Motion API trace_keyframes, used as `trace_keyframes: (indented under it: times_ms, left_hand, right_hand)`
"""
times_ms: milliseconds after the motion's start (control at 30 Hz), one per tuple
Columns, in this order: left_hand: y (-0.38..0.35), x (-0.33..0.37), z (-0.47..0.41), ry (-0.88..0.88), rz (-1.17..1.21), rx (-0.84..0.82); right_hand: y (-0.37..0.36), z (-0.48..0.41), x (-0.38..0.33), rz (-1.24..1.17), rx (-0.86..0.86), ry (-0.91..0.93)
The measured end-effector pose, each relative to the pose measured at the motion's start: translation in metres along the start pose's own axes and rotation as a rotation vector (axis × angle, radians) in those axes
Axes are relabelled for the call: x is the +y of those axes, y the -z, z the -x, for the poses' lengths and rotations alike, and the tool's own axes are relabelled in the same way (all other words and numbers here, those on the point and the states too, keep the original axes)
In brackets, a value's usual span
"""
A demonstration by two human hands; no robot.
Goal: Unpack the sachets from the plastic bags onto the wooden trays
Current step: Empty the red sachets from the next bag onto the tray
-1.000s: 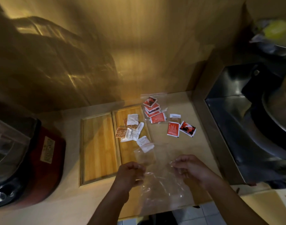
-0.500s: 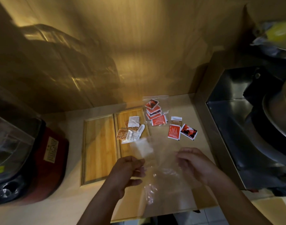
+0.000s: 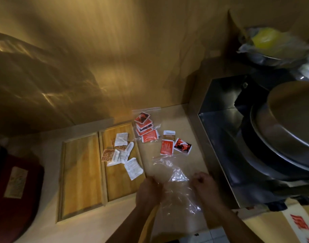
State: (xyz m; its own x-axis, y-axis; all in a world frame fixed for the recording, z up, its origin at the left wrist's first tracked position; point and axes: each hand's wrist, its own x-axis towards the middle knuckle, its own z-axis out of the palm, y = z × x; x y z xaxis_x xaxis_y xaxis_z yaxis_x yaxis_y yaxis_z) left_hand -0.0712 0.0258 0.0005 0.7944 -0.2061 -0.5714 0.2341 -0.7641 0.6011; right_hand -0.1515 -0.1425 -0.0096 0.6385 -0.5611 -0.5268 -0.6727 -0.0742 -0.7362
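Observation:
My left hand [image 3: 147, 191] and my right hand [image 3: 203, 185] each grip a side of a crumpled clear plastic bag [image 3: 176, 179] over the counter's front edge; it looks empty. Two wooden trays lie side by side: the left tray [image 3: 80, 174] is bare, while the right tray [image 3: 118, 185] carries several white and brown sachets [image 3: 121, 149], one white sachet [image 3: 133, 168] nearest my hands. A second clear bag [image 3: 145, 129] with red sachets lies at the back. Three loose sachets [image 3: 173, 143] rest on the counter right of it.
A steel sink [image 3: 223, 151] with stacked metal pans [image 3: 286, 130] borders the counter on the right. A dark red appliance [image 3: 15, 195] stands at the far left. The wooden wall rises behind the trays.
The white sachet has dropped out of the held bag onto the right tray. Both hands have drawn closer together and bunched the bag, which is more crumpled.

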Motion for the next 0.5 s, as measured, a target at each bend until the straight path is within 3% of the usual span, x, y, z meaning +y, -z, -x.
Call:
trace_keyframes:
  times_ms: [167,333,500]
  left_hand:
    - [0.004,0.01,-0.008,-0.035,-0.162,0.005]
    - [0.029,0.032,-0.023,-0.041,-0.102,0.047]
    - [0.067,0.066,-0.052,-0.143,0.04,0.102]
  right_hand:
    - [0.004,-0.002,-0.008,0.309,0.003,0.009]
    - [0.006,-0.021,-0.039,0.627,0.103,0.264]
    - [-0.012,-0.059,-0.099,0.331,-0.042,0.271]
